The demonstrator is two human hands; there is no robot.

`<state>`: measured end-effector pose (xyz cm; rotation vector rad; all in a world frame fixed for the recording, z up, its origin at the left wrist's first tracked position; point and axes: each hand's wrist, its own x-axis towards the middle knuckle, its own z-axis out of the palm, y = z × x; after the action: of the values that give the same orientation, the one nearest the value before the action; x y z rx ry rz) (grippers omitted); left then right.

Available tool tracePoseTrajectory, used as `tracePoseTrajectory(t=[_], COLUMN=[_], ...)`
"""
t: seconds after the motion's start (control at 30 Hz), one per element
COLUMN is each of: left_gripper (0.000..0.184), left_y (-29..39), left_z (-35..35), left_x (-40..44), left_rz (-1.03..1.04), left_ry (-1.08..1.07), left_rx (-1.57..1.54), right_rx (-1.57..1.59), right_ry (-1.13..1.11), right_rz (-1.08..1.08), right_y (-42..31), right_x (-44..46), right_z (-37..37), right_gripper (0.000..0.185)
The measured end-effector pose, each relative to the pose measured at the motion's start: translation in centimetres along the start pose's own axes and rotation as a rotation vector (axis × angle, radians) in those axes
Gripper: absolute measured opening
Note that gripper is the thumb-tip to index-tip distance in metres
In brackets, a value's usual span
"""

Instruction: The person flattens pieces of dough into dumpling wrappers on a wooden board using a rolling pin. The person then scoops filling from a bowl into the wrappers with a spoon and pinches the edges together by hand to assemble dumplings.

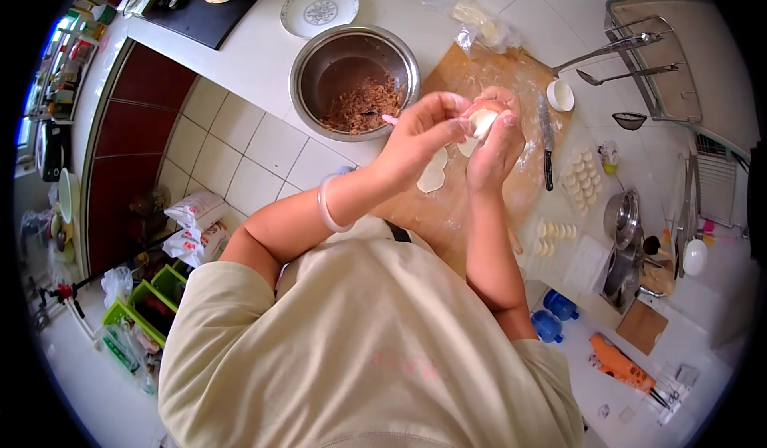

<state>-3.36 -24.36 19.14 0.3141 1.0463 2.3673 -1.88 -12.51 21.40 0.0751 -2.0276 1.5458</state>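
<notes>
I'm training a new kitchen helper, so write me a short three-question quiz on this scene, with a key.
1. Multiple choice: what does the steel bowl hold? A) sliced fruit B) brown filling C) clear water
2. True or false: the right hand is holding the knife.
3. Which arm wears the bangle?

Key:
1. B
2. False: that hand holds white dough, and the knife lies to its right.
3. The left arm
</notes>
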Motion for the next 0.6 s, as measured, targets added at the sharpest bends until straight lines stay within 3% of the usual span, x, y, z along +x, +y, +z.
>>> tracePoseTrajectory(t=[0.13, 0.2, 0.3, 0.4, 0.53, 0.6], left_gripper=[0.018, 0.016, 0.013, 0.011, 0.011, 0.01], left_y=[-1.1, -1.6, -2.4, -4.1, -6.6, -7.4], left_z=[0.9, 1.1, 1.5, 2.1, 3.7, 4.6], left_x=[-0.3, -0.3, -0.5, -0.4, -0.1, 0.3], left_rz=[-0.022, -0.038, -0.074, -0.11, -0.095, -0.037], left_ry=[0.002, -0.007, -0.03, -0.065, -0.01, -0.014], left_rx=[-0.121, -0.119, -0.16, -0.227, -0.271, -0.226], right_rx=[-0.041, -0.192, -0.388, -0.317, -0.373, -0.404], right_ry=[-0.017, -0.038, -0.095, -0.109, 0.036, 0.15], right_rz=[-0.054, -0.196, -0.309, -0.158, -0.19, -0.086], right_y=[0.4, 0.6, 0.0, -0.5, -1.5, -1.2], right_x=[-0.9, -1.1, -1.0, -1.8, -3.4, -5.4], right_z=[-1.5, -2.3, -3.8, -5.1, -7.8, -9.7], right_gripper=[0.054, 0.045, 0.046, 0.054, 0.053, 0.031])
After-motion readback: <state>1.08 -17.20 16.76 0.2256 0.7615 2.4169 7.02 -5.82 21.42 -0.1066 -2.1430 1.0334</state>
